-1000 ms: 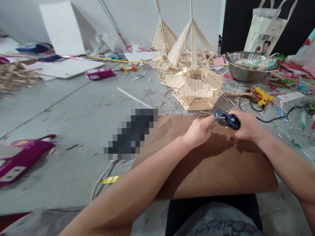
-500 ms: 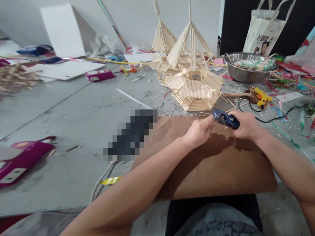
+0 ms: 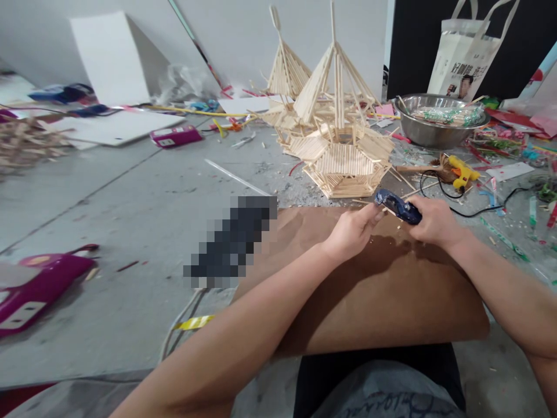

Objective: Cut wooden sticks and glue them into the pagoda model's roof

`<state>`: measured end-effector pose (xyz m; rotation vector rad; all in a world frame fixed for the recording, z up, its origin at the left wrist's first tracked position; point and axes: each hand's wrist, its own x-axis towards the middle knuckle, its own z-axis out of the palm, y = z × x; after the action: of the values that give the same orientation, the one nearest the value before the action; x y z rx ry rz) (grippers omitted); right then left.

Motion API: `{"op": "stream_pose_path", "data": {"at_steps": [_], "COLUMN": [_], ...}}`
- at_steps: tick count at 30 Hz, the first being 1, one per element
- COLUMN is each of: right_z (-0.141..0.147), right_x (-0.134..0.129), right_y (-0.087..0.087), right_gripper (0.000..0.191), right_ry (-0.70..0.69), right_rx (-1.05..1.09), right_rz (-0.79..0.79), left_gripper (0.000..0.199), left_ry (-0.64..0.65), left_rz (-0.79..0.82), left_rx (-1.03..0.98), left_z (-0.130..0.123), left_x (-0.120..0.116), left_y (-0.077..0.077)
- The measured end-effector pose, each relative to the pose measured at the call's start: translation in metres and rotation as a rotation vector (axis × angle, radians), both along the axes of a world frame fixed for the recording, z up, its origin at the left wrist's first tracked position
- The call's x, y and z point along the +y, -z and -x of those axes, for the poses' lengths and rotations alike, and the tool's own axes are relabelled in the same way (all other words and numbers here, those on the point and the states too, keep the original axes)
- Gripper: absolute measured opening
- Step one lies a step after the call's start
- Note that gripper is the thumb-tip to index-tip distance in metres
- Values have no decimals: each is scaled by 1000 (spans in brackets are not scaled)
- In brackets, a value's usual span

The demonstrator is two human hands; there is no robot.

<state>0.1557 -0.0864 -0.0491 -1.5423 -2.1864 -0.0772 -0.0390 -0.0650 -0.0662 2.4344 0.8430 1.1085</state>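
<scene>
My right hand (image 3: 437, 222) is wrapped round the handles of dark blue hand cutters (image 3: 398, 206), held above a brown paper sheet (image 3: 369, 307). The jaws point left, towards my left hand (image 3: 353, 233). That hand is closed in a pinch just beside the jaws, with a short bit of thin wooden stick (image 3: 384, 213) showing at its fingertips. Most of the stick is hidden by the fingers and the tool. Behind both hands stands a model built of thin wooden sticks (image 3: 348, 159), with a hexagonal base and pointed roofs.
A yellow glue gun (image 3: 463, 173) with a black cord lies right of the model. Farther back stands a steel bowl (image 3: 435, 136) of wrapped sticks. Purple power strips (image 3: 47, 287) and a pixelated dark object (image 3: 232, 241) lie to the left. Scraps litter the right floor.
The cutters have tilted slightly and their handles look a little farther apart, with the stick showing more between them and my left fingers. Both hands keep nearly the same place.
</scene>
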Motion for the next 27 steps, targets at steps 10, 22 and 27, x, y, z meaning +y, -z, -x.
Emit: {"op": "stream_pose_path", "data": {"at_steps": [10,22,27], "right_z": [-33,-32,-13], "right_x": [30,34,35], "right_y": [4,27,-24], "right_gripper": [42,59,35], "right_ry": [393,160,-76], "right_rx": [-170,-174,256], "right_rz": [122,73,-41], "left_gripper": [23,32,23], "left_ry": [72,32,77], "left_rz": [535,841,873], "left_rx": [-262,-726,-836], "left_z": [-4,-8,-11], "left_x": [-7,0,12], "left_y": [-8,-48,-73]}}
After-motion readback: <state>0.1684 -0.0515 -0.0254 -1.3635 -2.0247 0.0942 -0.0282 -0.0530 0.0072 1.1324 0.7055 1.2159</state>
